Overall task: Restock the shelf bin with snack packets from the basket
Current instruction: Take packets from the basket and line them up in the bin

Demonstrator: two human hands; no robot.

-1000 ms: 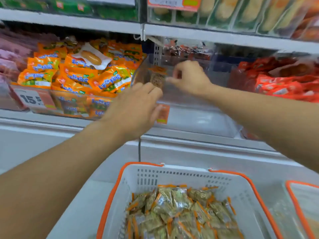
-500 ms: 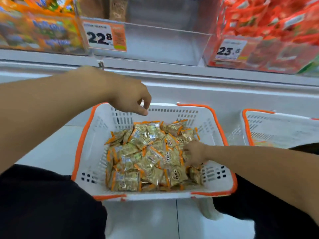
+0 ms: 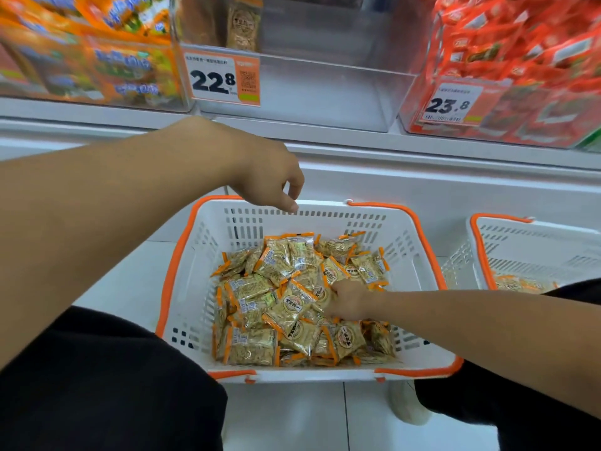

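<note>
The snack packets (image 3: 294,297) are lying heaped in the white basket (image 3: 419,271) on the floor, below the nearly bare shelf bin (image 3: 325,92). The right hand (image 3: 348,302) is digging into the heap, its grip curling around packets, while the left hand (image 3: 266,177) is hanging loosely curled and holding nothing above the rim. The packets are looking light, crinkly and slippery, so gathering several by their flat middles is probably safest.

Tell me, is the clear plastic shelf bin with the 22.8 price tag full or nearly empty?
Nearly empty: the clear plastic shelf bin shows a bare floor, few packets at back.

White tiled floor (image 3: 286,418), white shelf edge (image 3: 422,151), bright even light
</note>
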